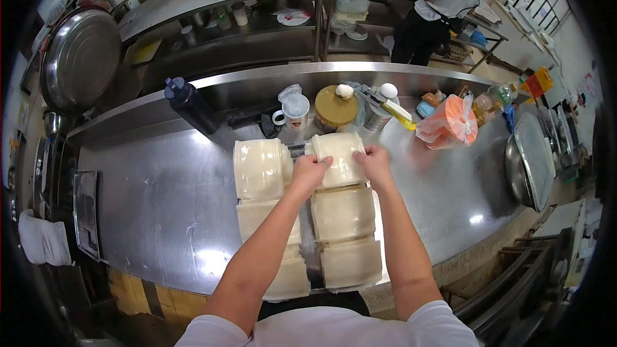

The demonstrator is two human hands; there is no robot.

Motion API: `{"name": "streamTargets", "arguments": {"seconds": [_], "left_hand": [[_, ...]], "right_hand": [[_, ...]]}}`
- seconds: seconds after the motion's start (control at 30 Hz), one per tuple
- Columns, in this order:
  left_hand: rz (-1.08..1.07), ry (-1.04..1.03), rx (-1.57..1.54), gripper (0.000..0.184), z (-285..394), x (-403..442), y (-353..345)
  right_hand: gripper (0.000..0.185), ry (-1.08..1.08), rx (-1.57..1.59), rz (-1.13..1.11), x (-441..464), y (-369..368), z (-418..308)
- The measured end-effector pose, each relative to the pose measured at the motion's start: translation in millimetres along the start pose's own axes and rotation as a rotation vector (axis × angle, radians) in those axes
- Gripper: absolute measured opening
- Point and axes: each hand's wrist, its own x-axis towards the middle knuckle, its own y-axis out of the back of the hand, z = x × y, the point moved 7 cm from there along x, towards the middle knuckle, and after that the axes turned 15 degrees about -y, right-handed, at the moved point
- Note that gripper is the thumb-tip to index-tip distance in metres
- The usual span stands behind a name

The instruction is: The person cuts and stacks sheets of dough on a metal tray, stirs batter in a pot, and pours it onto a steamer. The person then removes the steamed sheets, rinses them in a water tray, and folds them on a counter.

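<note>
Two columns of pale, glossy dough-like sheets lie stacked on the steel table. At the far end of the right column, a top sheet [340,162] is held by both hands. My left hand [311,172] pinches its left edge between thumb and fingers. Its right edge is pinched by my right hand [374,163]. Nearer to me in that column are a middle stack [344,213] and a near stack [351,263]. Across a narrow gap, the left column has a far stack [258,168], with my left forearm covering part of the stacks below it.
Along the back of the steel table [154,205] stand a dark bottle [191,106], a mug [295,113], a round brown-lidded container [335,108], a can [376,115] and an orange bagged container [448,123]. Metal pans [530,162] lean at right. Another person [443,0] stands behind.
</note>
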Motion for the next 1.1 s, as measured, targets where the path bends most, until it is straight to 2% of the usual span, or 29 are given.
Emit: {"name": "streamTargets", "arguments": {"seconds": [0.07, 0.23, 0.33, 0.47, 0.63, 0.73, 0.83, 0.97, 1.1], "left_hand": [[-0.009, 0.032, 0.017, 0.038, -13, 3, -3], [-0.005, 0.032, 0.080, 0.039, -3, -12, -1], [-0.034, -0.083, 0.230, 0.038, -2, -18, 1], [-0.023, -0.077, 0.115, 0.037, -22, -22, -1], [0.032, -0.114, -0.108, 0.043, -27, -30, -4], [-0.004, -0.137, 0.254, 0.041, -5, -40, 5], [0.027, -0.130, 0.468, 0.040, 25, -58, 24], [0.063, -0.198, 0.424, 0.038, 43, -86, 62], [0.241, -0.334, 0.405, 0.030, 29, -124, 121]], "right_hand": [[0.023, -0.002, -0.091, -0.007, 1, 1, 2], [0.023, 0.039, -0.074, 0.038, 3, 6, 15], [0.026, 0.063, -0.081, 0.009, -1, 9, 14], [0.034, 0.015, -0.172, 0.007, -12, 18, 19], [0.038, -0.018, -0.089, -0.022, -11, 24, 29], [0.041, 0.011, -0.226, 0.055, -3, 27, 40], [0.040, 0.157, -0.395, 0.229, -14, 32, 31], [0.036, 0.315, -0.393, 0.360, -71, 11, -7], [0.036, 0.599, -0.490, 0.184, -128, -62, -25]]}}
